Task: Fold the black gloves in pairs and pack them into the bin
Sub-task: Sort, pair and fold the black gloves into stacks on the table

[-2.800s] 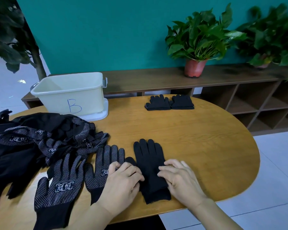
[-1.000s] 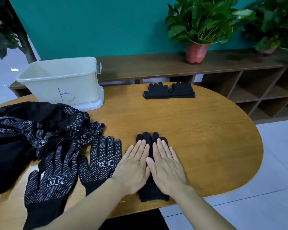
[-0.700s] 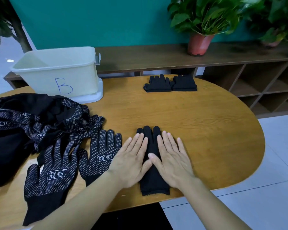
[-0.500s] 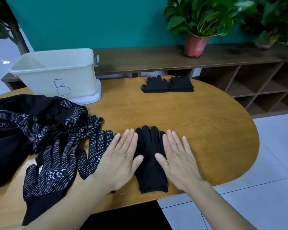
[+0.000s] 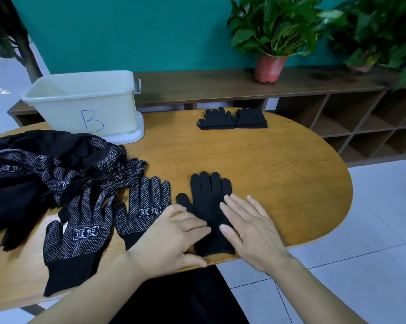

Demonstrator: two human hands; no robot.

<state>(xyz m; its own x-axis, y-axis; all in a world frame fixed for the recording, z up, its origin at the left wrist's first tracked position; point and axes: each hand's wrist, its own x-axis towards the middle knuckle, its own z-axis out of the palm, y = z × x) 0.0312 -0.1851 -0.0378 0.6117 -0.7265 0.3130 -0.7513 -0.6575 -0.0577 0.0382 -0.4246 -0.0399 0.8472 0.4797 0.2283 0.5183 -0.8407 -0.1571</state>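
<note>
A person's left grip is lying open, its fingers stretched across the near left part of a plain black glove and its thumb lying by the cuff at the front edge of the oval wooden counter. The right grip is also open, with straight fingers spread flat over the glove's right side; whether it is pressing down cannot be told. The glove is lying flat near the counter's front edge, fingers pointing away from the person. Just to its left, two dotted gloves with a white printed label are lying side by side, beside a loose pile of gloves. Two folded glove pairs are sitting together at the far edge. The cream bin marked "B" is standing on a white lid at the far left, well apart from the glove. Behind, a potted plant is standing on a wooden shelf unit.
</note>
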